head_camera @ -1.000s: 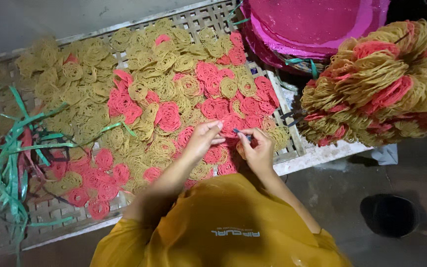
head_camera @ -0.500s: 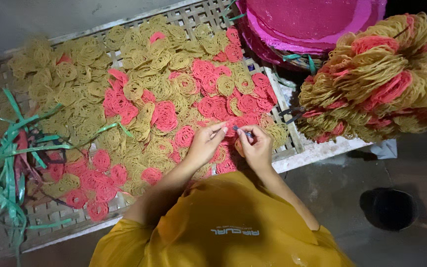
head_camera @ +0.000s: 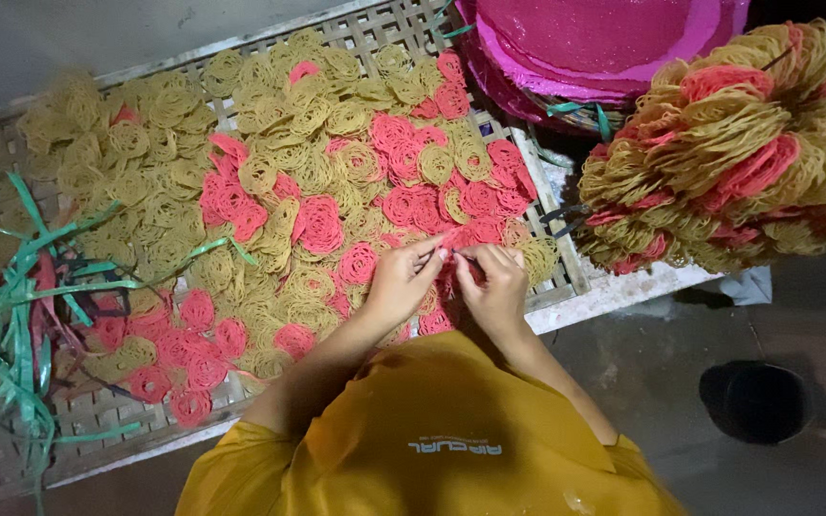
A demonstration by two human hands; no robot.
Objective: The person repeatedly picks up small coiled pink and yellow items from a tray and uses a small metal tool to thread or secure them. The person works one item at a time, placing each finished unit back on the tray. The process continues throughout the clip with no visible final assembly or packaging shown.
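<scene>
Both hands meet over the near edge of a woven bamboo rack covered with yellow coils and pink coils of dried noodle-like strands. My left hand pinches a pink coil with thumb and forefinger. My right hand pinches the same piece from the right, fingertips almost touching the left ones. Yellow sleeves cover my arms below.
Green plastic strips lie tangled on the rack's left end. A tied bundle of stacked yellow and pink coils sits to the right. Magenta round trays are stacked at the top right. A black round object stands on the grey floor.
Both hands stayed together at the rack's near edge, fingers working the pink piece. The view shifted slightly; nothing on the rack moved.
</scene>
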